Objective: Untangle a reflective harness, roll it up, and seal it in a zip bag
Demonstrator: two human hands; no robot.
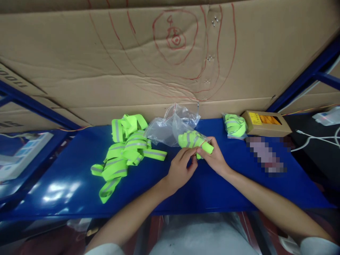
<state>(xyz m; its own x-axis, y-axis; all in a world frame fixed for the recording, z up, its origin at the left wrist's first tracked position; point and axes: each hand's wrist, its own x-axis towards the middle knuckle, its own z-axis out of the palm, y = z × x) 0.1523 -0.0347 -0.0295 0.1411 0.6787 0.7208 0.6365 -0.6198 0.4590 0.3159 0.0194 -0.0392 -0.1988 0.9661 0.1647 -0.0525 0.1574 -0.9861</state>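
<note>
A clear plastic bag (195, 141) holding a folded neon-green reflective band lies at the middle of the blue shelf (79, 184). My left hand (180, 168) pinches the bag's near end with fingers closed. My right hand (214, 156) grips the same bag from the right, fingers wrapped round it. Both hands meet at the bag's opening.
A loose heap of neon-green reflective bands (124, 152) lies to the left. Empty clear bags (170, 127) sit behind. A packed bag (235, 124) and a small cardboard box (267, 123) stand at the back right. A big cardboard sheet (159, 56) forms the back wall. White cables (313, 140) run at the right.
</note>
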